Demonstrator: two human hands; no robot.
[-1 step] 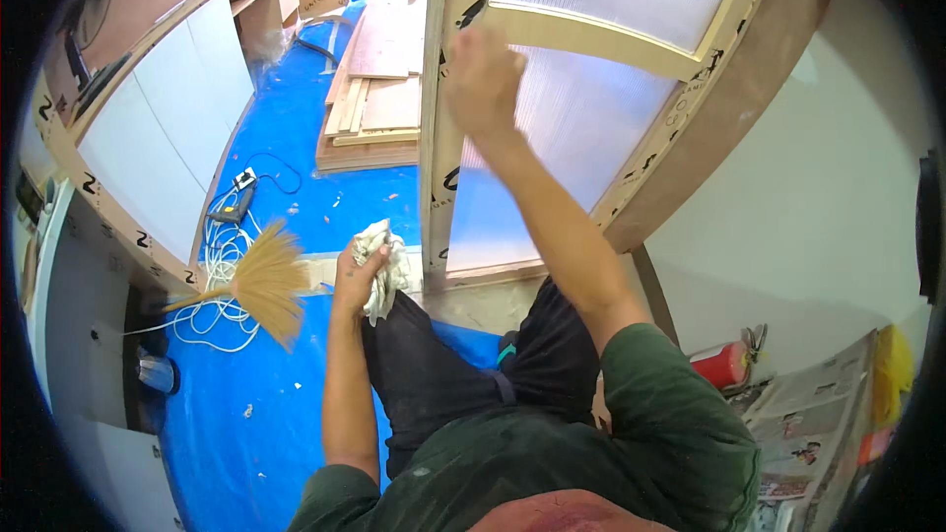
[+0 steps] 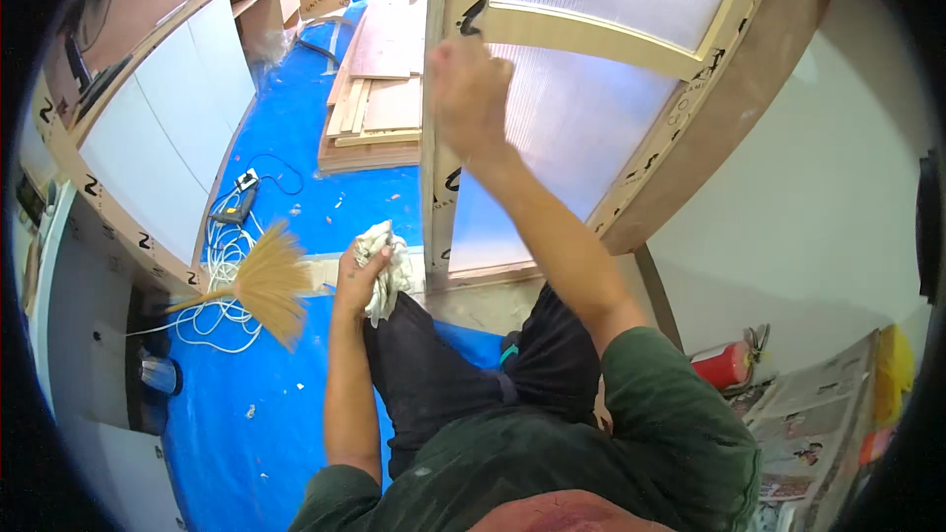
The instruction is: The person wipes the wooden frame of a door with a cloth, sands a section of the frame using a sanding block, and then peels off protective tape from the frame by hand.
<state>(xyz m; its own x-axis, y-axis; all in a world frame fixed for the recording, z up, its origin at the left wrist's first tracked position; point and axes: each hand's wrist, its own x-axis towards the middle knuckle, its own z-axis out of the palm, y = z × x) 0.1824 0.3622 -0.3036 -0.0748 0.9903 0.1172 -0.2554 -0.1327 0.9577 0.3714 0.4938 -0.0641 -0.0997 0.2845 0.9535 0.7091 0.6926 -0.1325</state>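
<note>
My left hand (image 2: pixel 353 286) is closed round a crumpled white cloth (image 2: pixel 391 281), in front of my left thigh. Raised at the door's left upright, my right hand (image 2: pixel 471 99) is curled into a fist and slightly blurred. Whatever its fingers hold, if anything, is hidden. The door (image 2: pixel 591 30) has a pale wooden frame and ribbed translucent panels. A black door handle (image 2: pixel 473 16) shows just above that fist.
Blue sheeting (image 2: pixel 286 414) covers the floor. At left lie a straw broom (image 2: pixel 266 286), coiled white cable (image 2: pixel 222 320) and a dark power tool (image 2: pixel 234 207). Stacked boards (image 2: pixel 379 108) lie beyond the doorway. A red fire extinguisher (image 2: pixel 722 365) and newspapers (image 2: pixel 808 419) are at right.
My right hand has shifted a little to the left and slightly down along the door's upright. The left hand keeps its hold on the cloth.
</note>
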